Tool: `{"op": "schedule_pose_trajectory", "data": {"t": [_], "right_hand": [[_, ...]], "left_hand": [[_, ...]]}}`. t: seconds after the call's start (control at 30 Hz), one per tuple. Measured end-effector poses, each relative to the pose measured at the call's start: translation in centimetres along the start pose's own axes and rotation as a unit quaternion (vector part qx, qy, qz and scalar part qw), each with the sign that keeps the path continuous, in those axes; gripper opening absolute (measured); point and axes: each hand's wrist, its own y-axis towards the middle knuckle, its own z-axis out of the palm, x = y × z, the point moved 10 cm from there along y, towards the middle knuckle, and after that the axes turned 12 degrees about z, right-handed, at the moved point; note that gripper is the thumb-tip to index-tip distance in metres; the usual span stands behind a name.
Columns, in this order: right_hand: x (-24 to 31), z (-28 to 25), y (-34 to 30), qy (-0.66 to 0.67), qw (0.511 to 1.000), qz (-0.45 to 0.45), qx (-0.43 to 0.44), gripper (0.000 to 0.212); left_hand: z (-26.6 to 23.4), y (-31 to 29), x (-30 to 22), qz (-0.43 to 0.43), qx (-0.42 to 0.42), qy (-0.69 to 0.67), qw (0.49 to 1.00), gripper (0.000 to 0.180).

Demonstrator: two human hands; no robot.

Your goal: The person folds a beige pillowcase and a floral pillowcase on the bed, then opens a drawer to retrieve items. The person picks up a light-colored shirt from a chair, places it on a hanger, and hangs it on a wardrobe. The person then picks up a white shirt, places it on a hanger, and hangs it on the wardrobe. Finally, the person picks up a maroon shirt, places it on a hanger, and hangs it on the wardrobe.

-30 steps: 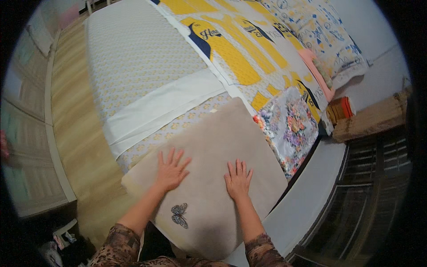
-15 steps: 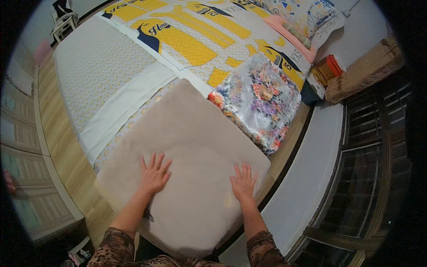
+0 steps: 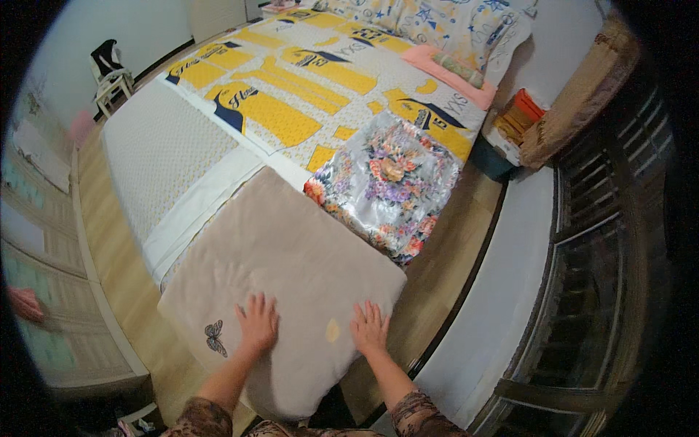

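A large beige, soft-looking square piece of fabric (image 3: 269,233) lies over the near corner of the bed, its near edge hanging down toward me. It bears a dark butterfly (image 3: 214,339) and a small pale yellow leaf shape (image 3: 333,331). My left hand (image 3: 258,324) rests on the fabric, palm down and fingers spread, just right of the butterfly. Near the right edge my right hand (image 3: 370,329) lies flat on it, fingers also apart. Neither hand grips anything. Touching the fabric's upper right side is a shiny floral-printed cloth (image 3: 393,182).
A yellow, navy and white printed sheet (image 3: 280,120) covers the bed's far part, with pillows (image 3: 466,29) and a peach cloth (image 3: 437,69) at the far end. Along the right are a dark bin (image 3: 495,162) and window (image 3: 597,291). A white chair (image 3: 113,80) stands far left.
My hands now sit closer together and nearer to me on the beige fabric. The butterfly, mostly hidden before, shows fully. The view has tilted up and shows more of the room.
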Motion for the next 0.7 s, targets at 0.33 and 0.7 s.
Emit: {"op": "schedule_pose_trajectory", "data": {"t": [0.33, 0.7], "right_hand": [[-2.1, 0.7, -5.0, 0.086, 0.984, 0.023, 0.152, 0.050], [-23.9, 16.3, -16.4, 0.198, 0.852, 0.237, 0.423, 0.031]], "left_hand": [[4.2, -4.5, -1.5, 0.061, 0.104, -0.054, 0.991, 0.049], [5.0, -3.7, -0.5, 0.029, 0.192, -0.060, 0.979, 0.052]]}}
